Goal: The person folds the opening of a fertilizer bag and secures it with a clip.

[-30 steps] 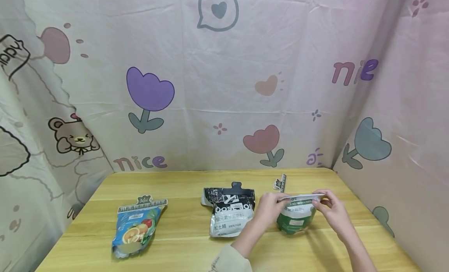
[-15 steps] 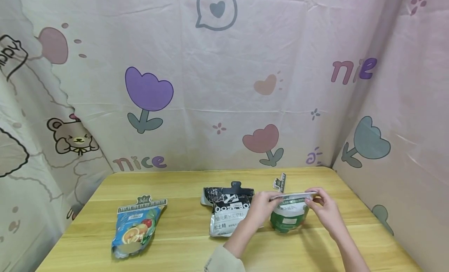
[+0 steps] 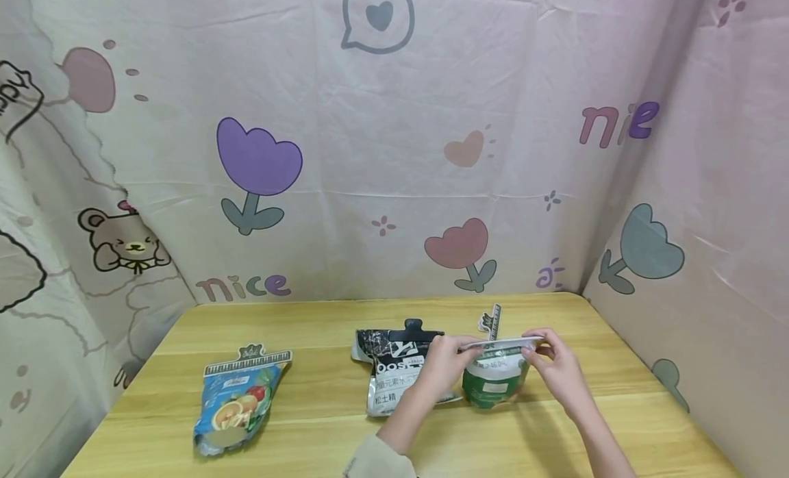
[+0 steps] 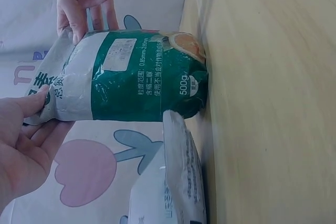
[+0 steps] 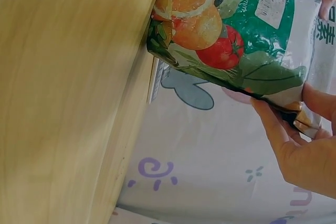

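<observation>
Both hands pinch the top corners of a green and white fertilizer bag (image 3: pixel 496 382). At its left corner is my left hand (image 3: pixel 446 361), also seen low in the left wrist view. My right hand (image 3: pixel 555 368) grips the right corner; in the right wrist view its thumb and fingers lie on either side of the bag's edge. The bag hangs upright, its bottom at or just over the table; I cannot tell if it touches. Just left stands a black and white bag (image 3: pixel 385 385) with a black clip (image 3: pixel 414 329) on its top, partly hidden by my left hand.
On the left of the wooden table (image 3: pixel 308 450) lies a blue bag (image 3: pixel 237 403) with fruit pictures, its top held by a decorated clip (image 3: pixel 249 358). Another such clip (image 3: pixel 491 322) lies behind the green bag. A printed cloth (image 3: pixel 370 156) encloses the back and sides.
Both hands have moved left together with the green bag, bringing it close beside the black and white bag. The blue bag and the loose clip have stayed in place.
</observation>
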Demonstrator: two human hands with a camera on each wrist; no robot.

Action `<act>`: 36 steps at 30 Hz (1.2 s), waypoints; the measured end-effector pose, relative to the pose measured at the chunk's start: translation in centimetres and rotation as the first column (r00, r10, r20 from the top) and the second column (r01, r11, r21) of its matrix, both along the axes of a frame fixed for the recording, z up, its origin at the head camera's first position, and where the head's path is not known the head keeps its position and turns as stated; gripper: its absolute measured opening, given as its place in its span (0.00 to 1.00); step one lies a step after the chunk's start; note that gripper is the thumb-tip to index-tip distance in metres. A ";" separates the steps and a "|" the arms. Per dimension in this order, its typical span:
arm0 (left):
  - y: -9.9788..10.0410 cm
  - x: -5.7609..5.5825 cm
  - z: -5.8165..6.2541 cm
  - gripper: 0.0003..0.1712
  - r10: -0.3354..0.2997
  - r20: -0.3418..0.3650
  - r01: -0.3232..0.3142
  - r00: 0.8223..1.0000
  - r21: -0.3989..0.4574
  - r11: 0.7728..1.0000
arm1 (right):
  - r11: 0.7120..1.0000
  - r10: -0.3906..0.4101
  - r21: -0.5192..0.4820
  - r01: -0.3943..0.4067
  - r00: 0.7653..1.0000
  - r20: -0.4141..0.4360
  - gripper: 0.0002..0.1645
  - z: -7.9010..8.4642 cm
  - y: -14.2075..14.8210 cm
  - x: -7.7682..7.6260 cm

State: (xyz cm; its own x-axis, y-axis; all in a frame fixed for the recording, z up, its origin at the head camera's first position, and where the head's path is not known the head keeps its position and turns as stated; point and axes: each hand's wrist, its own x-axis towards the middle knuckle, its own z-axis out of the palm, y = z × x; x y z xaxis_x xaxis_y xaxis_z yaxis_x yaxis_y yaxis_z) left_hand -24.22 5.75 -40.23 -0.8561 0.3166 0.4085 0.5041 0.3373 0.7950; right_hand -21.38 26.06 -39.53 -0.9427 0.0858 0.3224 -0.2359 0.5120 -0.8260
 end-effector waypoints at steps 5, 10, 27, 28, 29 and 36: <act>-0.6 0.0 0.0 0.10 0.001 -0.004 -0.001 1.000 -0.003 1.000 | 1.000 -0.004 0.003 0.004 1.000 0.007 0.16 -0.2 -0.5 -0.2; -1.0 0.1 0.0 0.10 0.004 0.011 -0.004 1.000 -0.015 1.000 | 1.000 -0.005 0.005 0.005 1.000 0.010 0.16 -0.2 -0.8 -0.3; -0.3 0.5 -0.3 0.10 0.028 -0.180 -0.021 0.983 0.040 0.999 | 0.999 0.054 -0.001 -0.054 0.999 0.011 0.16 -0.2 0.0 -0.2; -0.4 0.5 -0.3 0.10 0.024 -0.164 -0.017 0.986 0.045 0.999 | 0.998 0.067 0.002 -0.067 0.998 0.001 0.16 -0.2 0.1 -0.2; -0.4 0.5 -0.3 0.10 0.023 -0.157 -0.015 0.987 0.049 0.999 | 0.997 0.080 0.005 -0.080 0.997 -0.007 0.16 -0.2 0.2 -0.2; -0.5 0.4 -0.4 0.11 0.008 -0.118 -0.001 0.993 0.063 0.998 | 0.994 0.099 0.048 -0.096 0.994 -0.047 0.16 0.6 0.7 -0.1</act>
